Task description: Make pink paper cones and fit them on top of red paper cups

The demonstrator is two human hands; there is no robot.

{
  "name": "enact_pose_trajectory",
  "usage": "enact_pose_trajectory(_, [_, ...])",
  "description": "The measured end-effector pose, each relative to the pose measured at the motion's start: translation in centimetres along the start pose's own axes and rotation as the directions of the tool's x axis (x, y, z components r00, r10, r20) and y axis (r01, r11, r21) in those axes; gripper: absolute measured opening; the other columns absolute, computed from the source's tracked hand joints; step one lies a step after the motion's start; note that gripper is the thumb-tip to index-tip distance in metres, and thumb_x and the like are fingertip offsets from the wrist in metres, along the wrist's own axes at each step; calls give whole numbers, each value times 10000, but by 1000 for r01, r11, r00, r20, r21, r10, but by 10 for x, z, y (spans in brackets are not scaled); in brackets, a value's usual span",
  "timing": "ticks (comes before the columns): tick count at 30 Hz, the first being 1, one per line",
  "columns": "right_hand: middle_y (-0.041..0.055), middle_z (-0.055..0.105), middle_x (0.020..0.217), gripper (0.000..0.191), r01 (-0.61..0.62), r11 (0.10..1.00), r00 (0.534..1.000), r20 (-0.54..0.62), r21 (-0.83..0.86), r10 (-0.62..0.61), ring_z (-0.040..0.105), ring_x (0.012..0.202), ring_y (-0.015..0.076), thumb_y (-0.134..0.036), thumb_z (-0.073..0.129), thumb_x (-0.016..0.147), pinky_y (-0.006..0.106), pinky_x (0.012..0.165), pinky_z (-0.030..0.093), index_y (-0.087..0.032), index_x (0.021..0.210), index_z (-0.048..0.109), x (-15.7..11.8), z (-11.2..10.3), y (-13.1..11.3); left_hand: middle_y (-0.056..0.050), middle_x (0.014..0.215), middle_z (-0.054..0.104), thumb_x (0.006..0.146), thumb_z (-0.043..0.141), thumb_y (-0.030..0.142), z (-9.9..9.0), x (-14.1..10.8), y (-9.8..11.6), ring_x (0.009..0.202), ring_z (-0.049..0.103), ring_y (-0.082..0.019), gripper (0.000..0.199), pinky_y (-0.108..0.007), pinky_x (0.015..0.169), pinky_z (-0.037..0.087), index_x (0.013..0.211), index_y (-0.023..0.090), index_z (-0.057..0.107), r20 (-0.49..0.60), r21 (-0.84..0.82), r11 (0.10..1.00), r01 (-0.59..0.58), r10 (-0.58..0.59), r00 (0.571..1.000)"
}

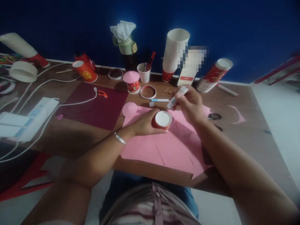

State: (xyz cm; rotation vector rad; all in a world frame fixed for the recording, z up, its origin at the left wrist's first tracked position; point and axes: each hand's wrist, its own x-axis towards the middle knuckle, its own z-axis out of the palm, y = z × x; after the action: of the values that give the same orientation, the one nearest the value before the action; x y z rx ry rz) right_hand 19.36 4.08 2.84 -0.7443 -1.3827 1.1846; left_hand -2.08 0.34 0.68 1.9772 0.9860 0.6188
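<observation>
Cup [163, 120], red-sided, is over pink paper [142, 148] on your bench [243, 140], wrapped by the fingers of your left hand [145, 123]; your right hand [191, 104] pinches a slim whitish object [172, 102] nearby.

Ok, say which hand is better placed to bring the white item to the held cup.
Probably the right hand: it holds the white item near the cup, which the left hand grips.
</observation>
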Motion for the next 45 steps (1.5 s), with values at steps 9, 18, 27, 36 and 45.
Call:
enact_pose_trajectory(9, [-29, 636, 761, 406, 103, 935, 994, 63, -339, -86, 620, 639, 123, -573, 856, 826, 275, 583, 524, -229, 857, 642, -9, 10, -19, -99, 1315, 672, 702, 926, 300, 9, 4, -10, 1247, 648, -307, 684, -494, 1077, 533, 1273, 223, 558, -187, 68, 997, -31, 43, 981])
enact_pose_trajectory(18, [-20, 558, 702, 451, 142, 766, 988, 40, -627, -150, 524, 614, 153, -646, 772, 873, 324, 597, 462, -252, 782, 571, -9, 11, -22, -101, 1287, 695, 677, 964, 309, 14, 4, -14, 1155, 699, -310, 744, -468, 950, 590, 1291, 246, 548, -235, 71, 992, -108, 122, 964])
enact_pose_trajectory(27, [-16, 578, 692, 429, 95, 793, 989, -35, -602, -145, 535, 601, 156, -597, 822, 848, 335, 585, 482, -254, 791, 572, -10, 9, -16, -105, 1248, 733, 672, 971, 381, 15, 2, -14, 1105, 728, -311, 765, -448, 909, 611, 1305, 220, 572, -228, 56, 998, -22, 34, 973])
enact_pose_trajectory(36, [-44, 472, 632, 531, 126, 742, 983, -19, -658, -184, 398, 555, 135, -664, 803, 830, 323, 553, 357, -268, 732, 464, -9, 17, -21, -81, 1187, 740, 668, 979, 366, 15, 4, -13, 1034, 735, -284, 772, -416, 860, 618, 1314, 245, 572, -236, 13, 997, -70, 71, 969])
enact_pose_trajectory(45, [-39, 489, 637, 467, 105, 711, 977, -61, -696, -204, 420, 564, 138, -591, 792, 867, 319, 554, 359, -266, 750, 479, -15, 13, -20, -84, 1167, 757, 638, 989, 356, 15, 4, -14, 1026, 740, -289, 724, -423, 845, 615, 1235, 226, 600, -248, 15, 999, -33, 35, 968])
